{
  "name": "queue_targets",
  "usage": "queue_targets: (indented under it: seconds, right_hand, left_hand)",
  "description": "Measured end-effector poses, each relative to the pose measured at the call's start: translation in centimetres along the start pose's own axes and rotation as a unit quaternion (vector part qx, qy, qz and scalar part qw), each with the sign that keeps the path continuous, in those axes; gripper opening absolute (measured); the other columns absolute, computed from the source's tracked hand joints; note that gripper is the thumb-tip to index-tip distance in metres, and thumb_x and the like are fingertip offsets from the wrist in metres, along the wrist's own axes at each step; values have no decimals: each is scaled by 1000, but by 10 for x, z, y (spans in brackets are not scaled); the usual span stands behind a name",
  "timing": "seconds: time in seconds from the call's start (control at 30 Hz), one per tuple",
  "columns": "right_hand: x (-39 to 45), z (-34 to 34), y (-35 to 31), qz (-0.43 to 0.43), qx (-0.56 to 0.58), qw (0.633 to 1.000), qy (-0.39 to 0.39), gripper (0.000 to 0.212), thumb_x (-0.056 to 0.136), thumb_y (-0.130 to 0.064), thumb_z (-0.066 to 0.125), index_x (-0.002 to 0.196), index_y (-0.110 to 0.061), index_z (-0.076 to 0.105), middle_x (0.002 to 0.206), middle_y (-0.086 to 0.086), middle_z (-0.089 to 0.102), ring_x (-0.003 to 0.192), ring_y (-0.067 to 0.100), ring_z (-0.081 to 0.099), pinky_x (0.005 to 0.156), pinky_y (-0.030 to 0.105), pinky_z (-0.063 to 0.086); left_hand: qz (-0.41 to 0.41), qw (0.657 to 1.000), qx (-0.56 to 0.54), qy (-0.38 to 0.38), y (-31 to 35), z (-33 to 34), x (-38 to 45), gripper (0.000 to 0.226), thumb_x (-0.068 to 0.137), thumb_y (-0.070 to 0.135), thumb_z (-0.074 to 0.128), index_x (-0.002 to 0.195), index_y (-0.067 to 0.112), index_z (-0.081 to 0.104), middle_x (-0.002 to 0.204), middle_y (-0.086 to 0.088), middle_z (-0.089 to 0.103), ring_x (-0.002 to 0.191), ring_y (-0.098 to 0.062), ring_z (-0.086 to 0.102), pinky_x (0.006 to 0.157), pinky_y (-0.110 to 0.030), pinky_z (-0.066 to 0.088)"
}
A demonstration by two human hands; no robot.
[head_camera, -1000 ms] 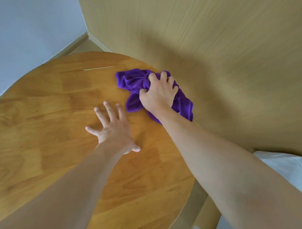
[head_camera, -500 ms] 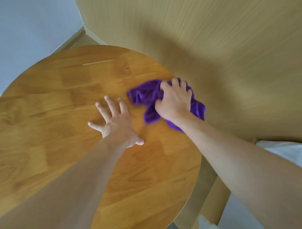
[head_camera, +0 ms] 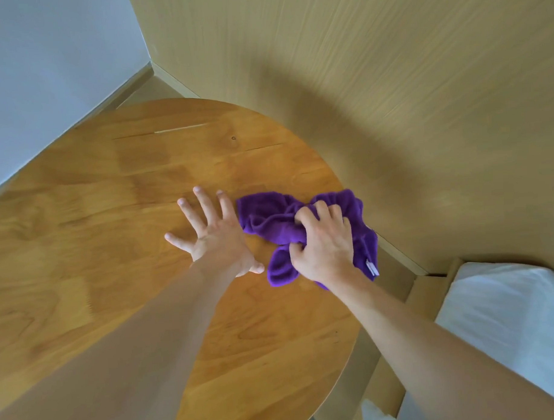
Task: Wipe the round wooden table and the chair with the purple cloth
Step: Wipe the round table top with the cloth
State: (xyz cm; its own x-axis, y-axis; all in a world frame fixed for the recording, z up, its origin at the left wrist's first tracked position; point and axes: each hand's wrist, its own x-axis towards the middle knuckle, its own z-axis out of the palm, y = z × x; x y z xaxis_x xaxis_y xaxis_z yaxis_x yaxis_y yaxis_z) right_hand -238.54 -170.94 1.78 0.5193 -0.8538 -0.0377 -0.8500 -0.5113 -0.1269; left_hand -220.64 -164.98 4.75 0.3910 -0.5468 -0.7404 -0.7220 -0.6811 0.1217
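Note:
The round wooden table (head_camera: pixel 112 215) fills the left and middle of the head view. A crumpled purple cloth (head_camera: pixel 269 219) lies on it near the right edge. My right hand (head_camera: pixel 324 242) is closed on the cloth and presses it onto the tabletop. My left hand (head_camera: pixel 213 234) lies flat on the wood just left of the cloth, fingers spread, holding nothing. No chair is in view.
A tan wood-grain wall panel (head_camera: pixel 391 96) stands close behind the table's right edge. A pale wall (head_camera: pixel 44 61) is at the upper left. White bedding (head_camera: pixel 508 311) sits at the lower right, past a narrow gap beside the table.
My right hand has dragged the purple cloth along the table's right edge, from the far side toward me. My left hand stays flat in about the same spot.

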Motion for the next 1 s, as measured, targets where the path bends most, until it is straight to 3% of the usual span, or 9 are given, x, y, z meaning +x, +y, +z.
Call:
queue_targets:
  seconds: [0.2, 0.37, 0.53, 0.63, 0.73, 0.9, 1.0]
  right_hand:
    - [96, 0, -14, 176, 63, 981, 42, 31, 71, -32, 56, 101, -26, 54, 113, 3, 53, 111, 34, 48, 90, 48, 44]
    - [70, 2, -11, 138, 29, 990, 25, 35, 74, -32, 60, 108, -25, 54, 119, 5, 53, 113, 35, 47, 91, 51, 44]
    - [-40, 5, -14, 105, 10, 994, 27, 38, 65, -36, 58, 99, -22, 56, 105, 6, 54, 97, 35, 50, 76, 46, 45]
    - [-83, 4, -10, 65, -4, 998, -4, 42, 61, -34, 69, 99, -20, 60, 101, 5, 54, 92, 35, 52, 70, 45, 46]
    - [-50, -4, -4, 62, -13, 998, -23, 42, 64, -32, 72, 103, -22, 59, 106, 6, 55, 99, 35, 52, 76, 45, 46]
    - [58, -10, 0, 166, 45, 985, -24, 41, 78, -34, 62, 117, -24, 54, 123, 6, 53, 118, 35, 46, 97, 50, 41]
    - [50, -6, -2, 170, 16, 985, -14, 45, 79, -35, 63, 122, -23, 53, 127, 7, 51, 118, 34, 45, 96, 50, 42]
  left_hand:
    - [-1, 1000, -3, -11, -2, 2, 3, 165, 55, 60, 93, 150, 19, -36, 147, -14, -54, 140, -47, -42, 106, -82, 4]
    - [1, 1000, 1, -14, 0, 0, 2, 166, 54, 59, 94, 150, 17, -35, 147, -16, -53, 140, -48, -42, 104, -83, 4]
    - [10, 1000, -2, -12, 0, -1, -1, 167, 52, 58, 95, 152, 17, -32, 151, -15, -50, 141, -48, -40, 104, -84, 4]
    - [6, 1000, 0, -10, 0, -1, -2, 166, 51, 58, 95, 153, 17, -30, 151, -15, -49, 142, -48, -39, 104, -83, 4]
    - [2, 1000, 5, -7, 1, -1, -3, 166, 51, 59, 95, 153, 18, -29, 152, -14, -49, 142, -48, -38, 105, -83, 5]
    - [-2, 1000, 26, -4, -2, -1, 0, 165, 53, 62, 93, 152, 18, -32, 151, -13, -51, 142, -47, -39, 105, -83, 7]
    - [-1, 1000, 29, -3, -1, 0, 0, 165, 54, 63, 92, 152, 19, -32, 152, -12, -49, 143, -47, -37, 106, -83, 8]
